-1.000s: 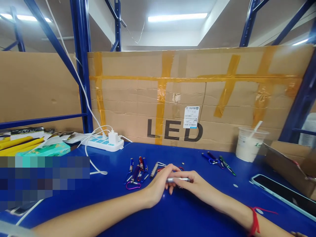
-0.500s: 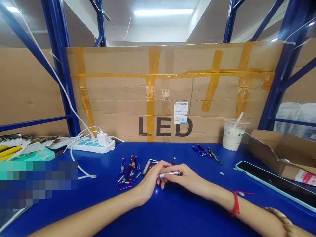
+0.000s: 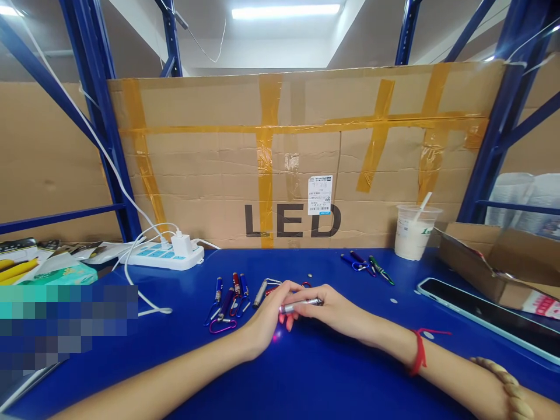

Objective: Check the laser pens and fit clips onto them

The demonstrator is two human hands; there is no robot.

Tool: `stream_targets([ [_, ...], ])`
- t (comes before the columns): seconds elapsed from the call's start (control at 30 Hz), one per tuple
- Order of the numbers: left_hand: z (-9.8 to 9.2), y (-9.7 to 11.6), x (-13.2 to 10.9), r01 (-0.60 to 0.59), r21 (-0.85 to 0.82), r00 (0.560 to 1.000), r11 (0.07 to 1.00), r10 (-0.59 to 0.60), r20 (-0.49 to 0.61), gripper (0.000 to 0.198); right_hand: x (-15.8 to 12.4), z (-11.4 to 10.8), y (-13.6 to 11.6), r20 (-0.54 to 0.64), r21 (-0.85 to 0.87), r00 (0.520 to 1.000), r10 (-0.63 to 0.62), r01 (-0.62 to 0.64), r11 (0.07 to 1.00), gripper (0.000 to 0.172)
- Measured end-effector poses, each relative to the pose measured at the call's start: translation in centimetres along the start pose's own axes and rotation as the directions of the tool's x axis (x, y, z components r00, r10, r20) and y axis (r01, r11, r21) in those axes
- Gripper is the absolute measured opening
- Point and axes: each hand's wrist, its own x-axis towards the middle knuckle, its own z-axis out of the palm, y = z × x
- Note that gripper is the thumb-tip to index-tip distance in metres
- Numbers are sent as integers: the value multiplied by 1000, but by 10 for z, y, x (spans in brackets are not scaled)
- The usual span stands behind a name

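My right hand [image 3: 326,303] pinches a slim silver penlight [image 3: 301,305], its lit end pointing left toward my other palm. A pink-red glow shows on the fingertips below it and as a small spot on the blue tabletop [image 3: 301,373]. Cupped beside the lit end, my left hand [image 3: 266,318] has its fingers stretched toward the right hand; they are partly hidden, and nothing shows gripped in them. Just left and beyond lie several penlights with carabiner clips, among them a blue one [image 3: 218,291], a red one [image 3: 237,286] and a silver one [image 3: 260,293].
Farther back right are blue and green penlights [image 3: 380,269]. A drink cup [image 3: 413,236], an open cardboard box [image 3: 472,262] and a phone [image 3: 485,318] line the right side. At left sits a white power strip [image 3: 161,256] with cables. A large cardboard sheet [image 3: 210,175] stands behind.
The light spot on the tabletop has turned from whitish to pink-red, and the fingertips now glow red. Both hands stay in nearly the same place. The camera view has shifted slightly.
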Motion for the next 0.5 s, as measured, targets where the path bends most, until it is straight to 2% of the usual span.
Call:
stream_targets([
  [0.23, -3, -6, 8, 37, -77, 999, 996, -34, 39, 46, 0, -1, 4, 23, -15, 999, -34, 34, 999, 40],
  [0.5, -4, 2, 2, 52, -97, 999, 994, -52, 5, 47, 1, -3, 9, -15, 32, 1000, -13, 14, 999, 43],
])
